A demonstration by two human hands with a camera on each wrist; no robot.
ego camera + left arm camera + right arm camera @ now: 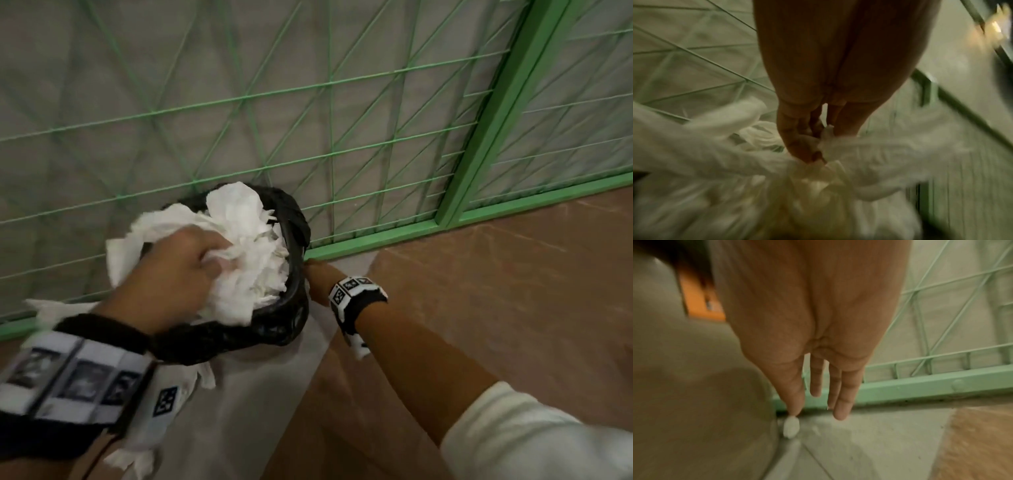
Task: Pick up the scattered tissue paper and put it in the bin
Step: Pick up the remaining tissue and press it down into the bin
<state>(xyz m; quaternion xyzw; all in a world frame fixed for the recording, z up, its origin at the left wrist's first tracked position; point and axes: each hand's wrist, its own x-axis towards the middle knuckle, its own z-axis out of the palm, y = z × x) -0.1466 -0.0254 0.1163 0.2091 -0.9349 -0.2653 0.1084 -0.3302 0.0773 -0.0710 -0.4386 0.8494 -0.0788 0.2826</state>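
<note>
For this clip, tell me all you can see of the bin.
The bin is small and round, lined with a glossy black plastic bag folded over its rim. It stands upright on the floor against the green wire fence. Crumpled white tissue paper fills its mouth and spills over the far-left rim. The left hand grips that tissue above the opening. The right hand reaches down beside its right wall; contact is unclear. Its lower body is hidden.

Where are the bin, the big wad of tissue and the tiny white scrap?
bin (294, 219): head view, black liner at the rim's right side.
wad of tissue (246, 246): head view, crumpled middle.
tiny white scrap (791, 429): right wrist view, its centre, below the fingertip.
</note>
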